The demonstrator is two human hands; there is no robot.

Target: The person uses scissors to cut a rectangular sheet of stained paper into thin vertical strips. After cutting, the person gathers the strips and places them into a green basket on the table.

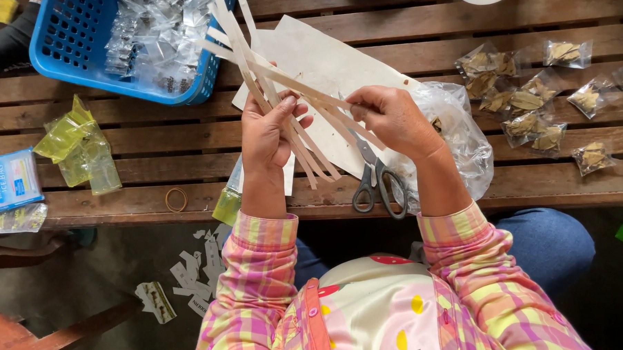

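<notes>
I saw a bundle of thin pale paper strips (280, 84) held above the middle of the slatted wooden tabletop (154, 138), fanning up toward the far edge. My left hand (268, 128) had its grip closed around the bundle, thumb pressed across the strips, while my right hand (389, 115) pinched the near ends of a few strips between fingertips, its grip narrow and shut on them. Beneath the hands lay a sheet of off-white paper (315, 58), and on it a pair of grey-handled scissors (377, 181), shut, handles pointing to the near edge. Just right of the scissors sat a crumpled clear plastic bag (461, 135). Toward the right edge were small clear packets of dried leaves (528, 103), scattered close together. At the far left corner stood a blue plastic basket (68, 35) filled with clear packets. Near the left edge lay yellow-green plastic bags (78, 146), and a rubber band (176, 199) rested by the near edge.
</notes>
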